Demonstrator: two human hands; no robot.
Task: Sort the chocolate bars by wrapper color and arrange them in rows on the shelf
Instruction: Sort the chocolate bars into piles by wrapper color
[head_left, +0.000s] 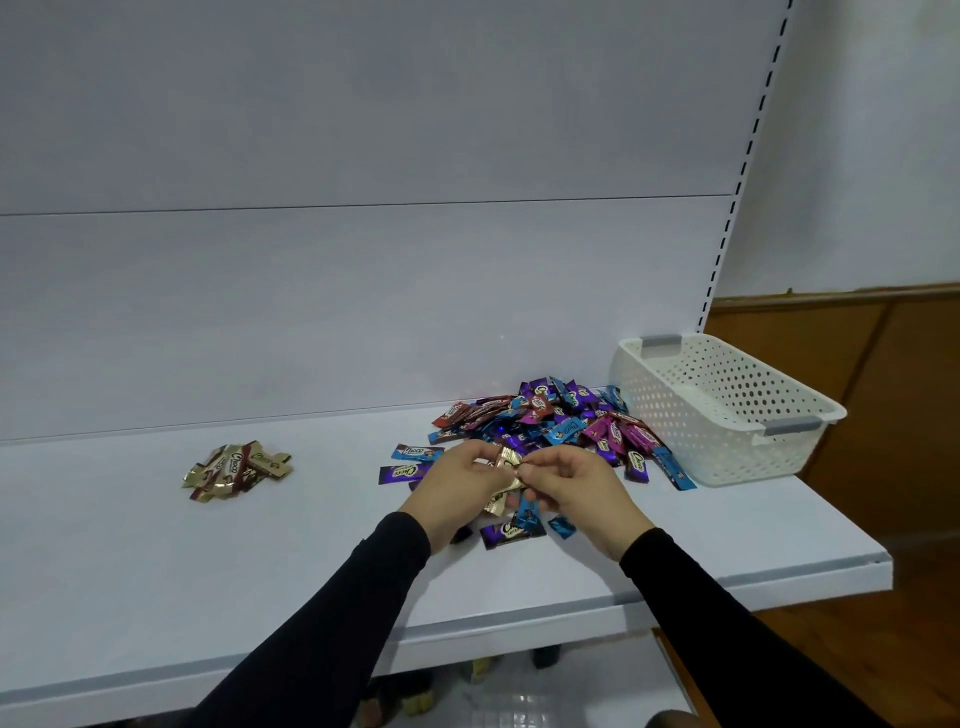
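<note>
White shelf (156, 561) spans the view. Empty white basket (727, 410) at 3 o'clock, touching the mixed pile (550, 421), which is mostly blue, purple and red and still unsorted. Small gold pile (236, 470) at 9 o'clock, well apart, likely the start of a colour group. Left hand (457, 488) and right hand (576, 488) both pinch gold bars (506, 460) at centre, probably gathering more. Loose bars lie under the hands.

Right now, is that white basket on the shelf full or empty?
Empty, as far as shows: the white basket sits upright, and only bare perforated walls and floor show inside. The chocolate bars lie heaped beside it.
</note>
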